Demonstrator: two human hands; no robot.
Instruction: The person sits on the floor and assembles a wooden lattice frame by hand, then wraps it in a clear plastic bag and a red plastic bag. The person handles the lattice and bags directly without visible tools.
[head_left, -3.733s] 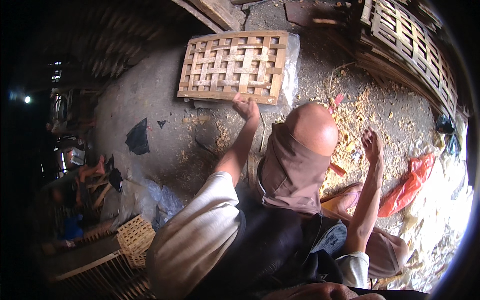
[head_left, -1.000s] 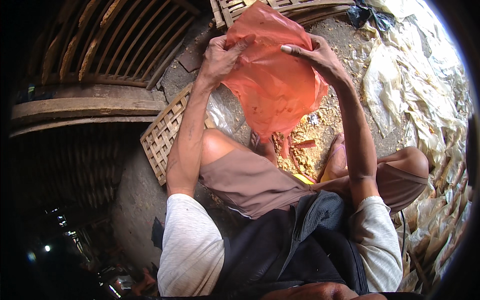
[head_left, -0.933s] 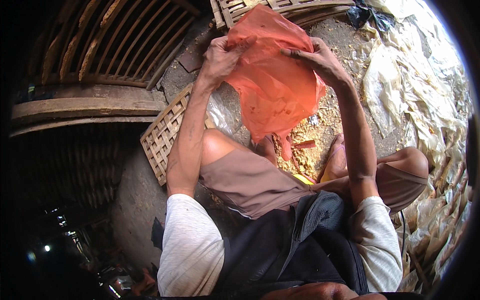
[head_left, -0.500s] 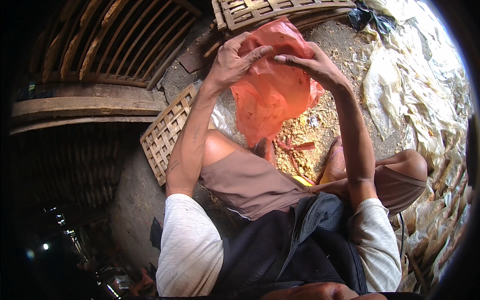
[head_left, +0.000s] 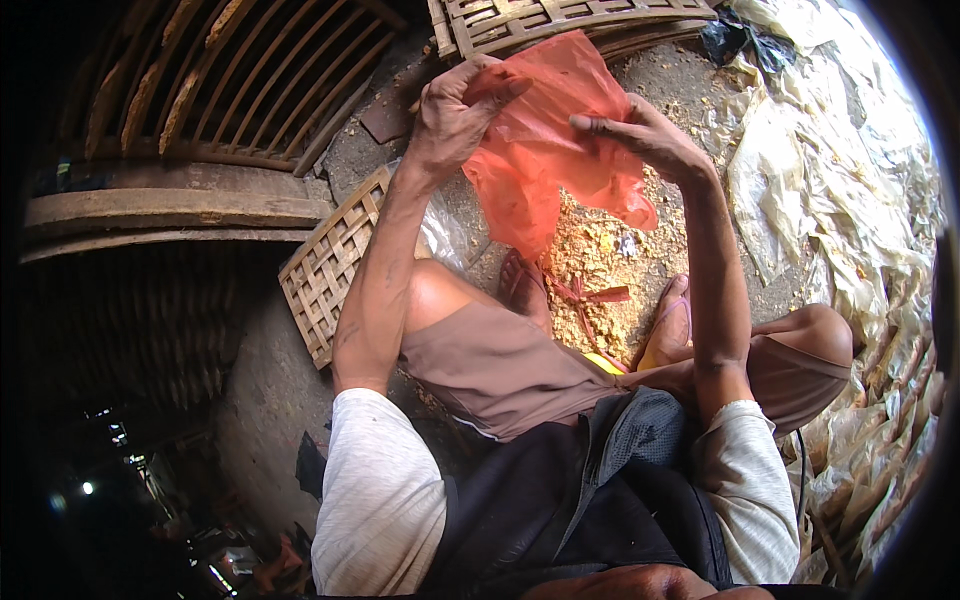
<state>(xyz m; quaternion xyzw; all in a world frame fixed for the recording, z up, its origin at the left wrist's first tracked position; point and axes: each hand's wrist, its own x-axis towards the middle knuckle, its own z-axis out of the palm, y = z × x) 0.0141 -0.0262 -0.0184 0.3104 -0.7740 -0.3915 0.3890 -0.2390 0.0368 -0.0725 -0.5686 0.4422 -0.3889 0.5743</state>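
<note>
the red plastic (head_left: 552, 122) has drawn upward, pinched by left hand (head_left: 452, 118) and right hand (head_left: 660, 142)

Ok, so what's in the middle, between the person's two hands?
A thin red plastic bag spans the gap between the left hand and the right hand, pinched by both. The head view shows it.

- Plastic bag (head_left: 565, 120): between left hand (head_left: 452, 118) and right hand (head_left: 658, 142), above the floor (head_left: 265, 400).
- Scraps (head_left: 600, 255): on the floor, between the feet (head_left: 527, 295).
- Single panel (head_left: 330, 272): left of the left knee (head_left: 432, 292).
- Stacked panels (head_left: 560, 24): beyond the plastic bag.
- Plastic sheets (head_left: 850, 220): far right.
</note>
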